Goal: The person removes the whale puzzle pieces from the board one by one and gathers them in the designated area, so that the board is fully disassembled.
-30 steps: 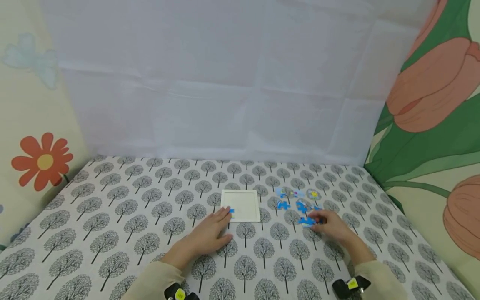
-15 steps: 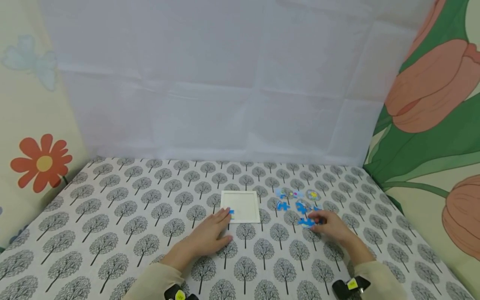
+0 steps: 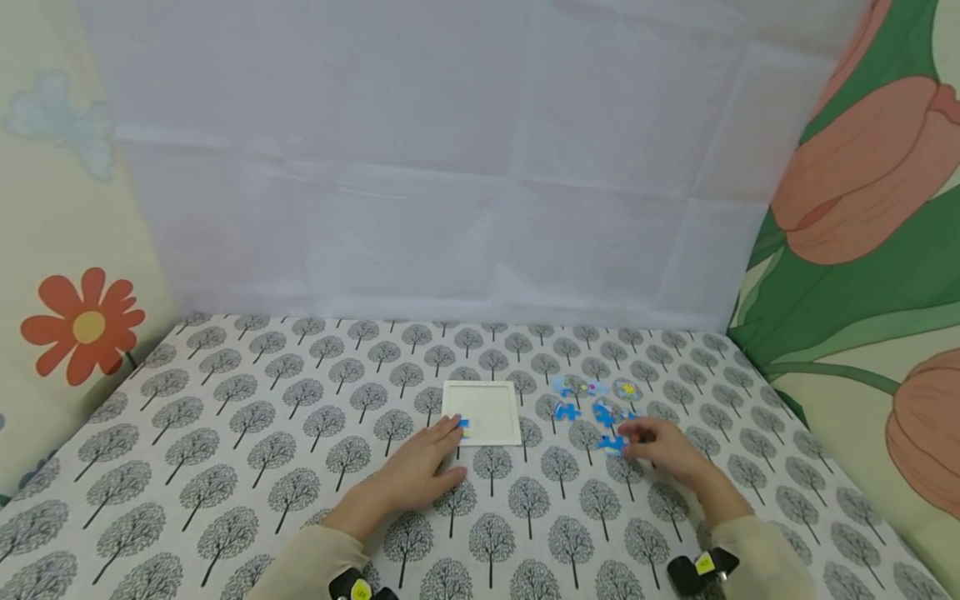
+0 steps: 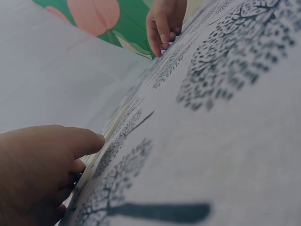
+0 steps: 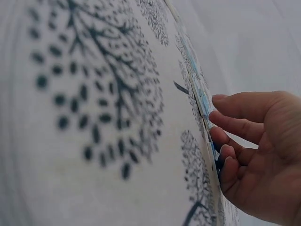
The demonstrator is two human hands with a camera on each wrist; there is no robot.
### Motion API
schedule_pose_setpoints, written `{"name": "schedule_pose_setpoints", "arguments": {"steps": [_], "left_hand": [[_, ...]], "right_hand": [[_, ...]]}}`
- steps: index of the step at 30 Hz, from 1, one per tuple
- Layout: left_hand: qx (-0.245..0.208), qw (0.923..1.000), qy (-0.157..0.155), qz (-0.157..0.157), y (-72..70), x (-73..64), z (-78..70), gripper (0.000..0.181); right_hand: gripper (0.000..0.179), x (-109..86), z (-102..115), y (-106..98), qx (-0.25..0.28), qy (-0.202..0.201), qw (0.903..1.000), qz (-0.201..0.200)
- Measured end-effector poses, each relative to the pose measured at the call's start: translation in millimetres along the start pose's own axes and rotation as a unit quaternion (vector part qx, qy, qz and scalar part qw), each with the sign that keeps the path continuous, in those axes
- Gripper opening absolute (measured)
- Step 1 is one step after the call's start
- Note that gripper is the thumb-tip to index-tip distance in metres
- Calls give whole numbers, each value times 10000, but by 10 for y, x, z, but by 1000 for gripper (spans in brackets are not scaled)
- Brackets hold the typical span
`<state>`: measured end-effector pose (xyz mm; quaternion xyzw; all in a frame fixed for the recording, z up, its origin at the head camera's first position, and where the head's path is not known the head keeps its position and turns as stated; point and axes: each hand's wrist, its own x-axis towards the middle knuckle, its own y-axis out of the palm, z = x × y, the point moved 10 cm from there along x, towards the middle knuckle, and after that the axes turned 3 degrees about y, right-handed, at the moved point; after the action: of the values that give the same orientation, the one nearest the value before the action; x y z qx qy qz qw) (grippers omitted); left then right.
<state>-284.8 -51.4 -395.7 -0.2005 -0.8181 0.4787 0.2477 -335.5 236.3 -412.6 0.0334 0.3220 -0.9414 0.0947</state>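
My left hand (image 3: 422, 467) lies with its fingers extended over the near left corner of a square white puzzle tray (image 3: 516, 417). A small blue and yellow puzzle piece (image 3: 464, 425) shows inside the tray beside those fingertips. To the right, my right hand (image 3: 666, 450) is at a blue puzzle piece (image 3: 611, 443) on the cloth. In the right wrist view the thumb and index finger of the right hand (image 5: 263, 141) stand apart with nothing pinched between them, and the other fingers are loosely bent close to the piece's edge. Whether they touch it I cannot tell.
Several loose puzzle pieces lie right of the tray, among them a blue piece (image 3: 567, 411), another blue one (image 3: 603, 414) and one with a yellow flower (image 3: 628, 389). A tree-print cloth (image 3: 300, 467) covers the table. A white sheet (image 3: 450, 167) hangs behind it.
The right hand has drawn back slightly to the right from the blue piece, which stays where it lay. The left hand keeps its place on the tray.
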Motion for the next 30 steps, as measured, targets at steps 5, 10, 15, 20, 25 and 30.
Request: {"name": "schedule_pose_setpoints", "arguments": {"steps": [5,10,15,20,25,30], "left_hand": [[-52,9999,-136,1,4,-1,18,55],[-219,9996,-188,-11,-8,-2,27,56],[-303,9993,-228,-45,-20,-6,50,57],[-341,9991,-244,-44,-32,-15,69,56],[-374,9987,-336,-66,-49,-12,85,58],[-224,9984,-504,-135,-64,-16,136,59]], "right_hand": [[29,-14,35,2,-40,-175,9996,225],[32,-34,78,5,-194,-238,9990,319],[36,-38,76,-2,-314,11,9992,234],[36,-17,117,-38,-486,-15,9988,64],[33,-8,215,-96,-523,-166,9984,-167],[34,16,244,-95,-426,-156,9988,-204]]}}
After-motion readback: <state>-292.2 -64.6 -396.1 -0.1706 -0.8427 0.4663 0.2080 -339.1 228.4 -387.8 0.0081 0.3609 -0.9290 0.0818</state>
